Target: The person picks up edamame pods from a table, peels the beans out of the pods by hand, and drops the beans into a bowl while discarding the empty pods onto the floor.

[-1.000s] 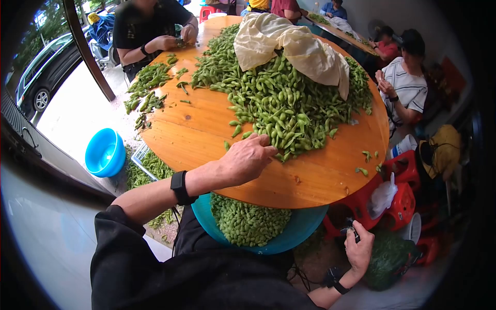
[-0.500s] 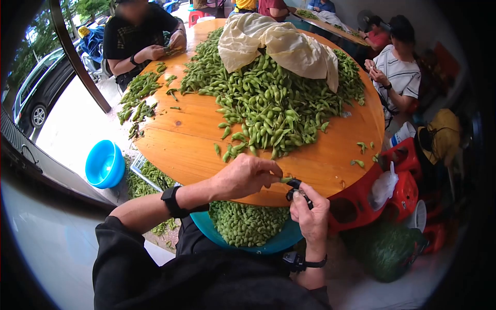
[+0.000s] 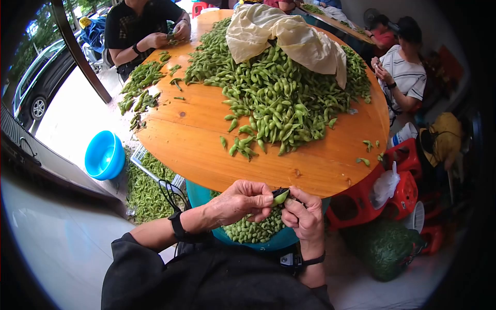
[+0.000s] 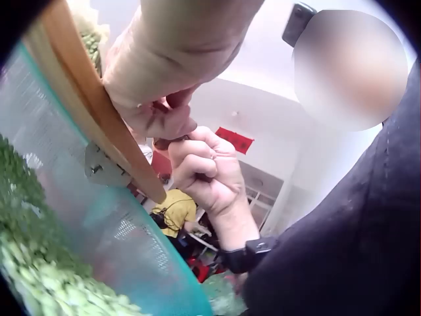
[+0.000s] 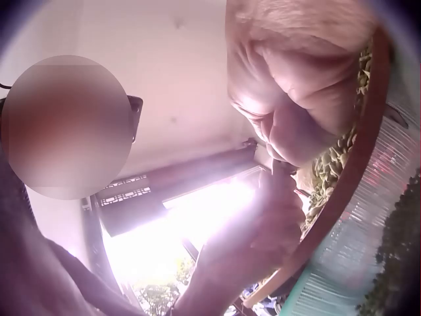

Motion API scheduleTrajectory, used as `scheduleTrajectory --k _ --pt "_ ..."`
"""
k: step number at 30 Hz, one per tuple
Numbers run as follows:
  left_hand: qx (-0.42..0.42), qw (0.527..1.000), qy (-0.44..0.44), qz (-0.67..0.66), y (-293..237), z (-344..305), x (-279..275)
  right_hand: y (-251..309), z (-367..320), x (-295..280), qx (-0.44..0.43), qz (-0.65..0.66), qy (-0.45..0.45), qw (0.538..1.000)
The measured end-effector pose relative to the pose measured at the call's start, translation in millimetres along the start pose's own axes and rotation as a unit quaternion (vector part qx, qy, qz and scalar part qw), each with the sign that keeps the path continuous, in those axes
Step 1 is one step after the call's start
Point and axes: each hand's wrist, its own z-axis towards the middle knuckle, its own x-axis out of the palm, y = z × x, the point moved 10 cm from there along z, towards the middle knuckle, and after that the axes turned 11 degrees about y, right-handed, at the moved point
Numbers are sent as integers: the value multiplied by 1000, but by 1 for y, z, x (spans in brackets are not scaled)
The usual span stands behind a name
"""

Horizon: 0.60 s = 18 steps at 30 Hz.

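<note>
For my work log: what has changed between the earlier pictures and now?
The left hand left the pod pile and drew back to the table edge, now pinching one pod. The right hand, gripping a dark tool, rose to meet it. Pile and cloth stayed.

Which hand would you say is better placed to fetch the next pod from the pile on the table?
Probably the left hand: it only pinches the pod, whereas the right hand also seems to grip a dark tool.

Left hand (image 3: 240, 202), right hand (image 3: 306, 217), fingertips meeting, both grips pinched, forearms angled inward
</note>
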Motion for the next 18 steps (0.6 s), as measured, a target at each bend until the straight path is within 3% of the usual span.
scheduleTrajectory --k 3,5,6,7,8,11,13,15,17,18 --pt "15 996 26 -88 9 -1 5 1 0 10 -2 48 30 998" --pt "14 998 18 -66 8 -3 7 10 -2 10 -11 -120 -19 993" --pt "44 992 -31 112 -1 -6 1 7 -3 10 -10 -120 -20 993" --pt "73 952 -78 286 -14 -9 0 8 -4 8 -16 -184 -33 982" --pt "73 952 -79 285 -14 -9 0 11 -5 8 -21 -247 -46 968" --pt "159 820 -131 534 -42 -19 15 8 -8 12 -10 -200 -71 977" --pt "153 813 -138 544 -45 -16 16 10 -8 15 -40 -207 -83 974" --pt "259 750 -141 591 -55 -21 30 13 -10 16 -70 -217 -96 969" --pt "272 748 -138 590 -61 -22 34 18 -13 15 -113 -304 -115 939" --pt "172 818 -121 536 -53 -13 21 19 -12 18 -134 -327 -95 931"
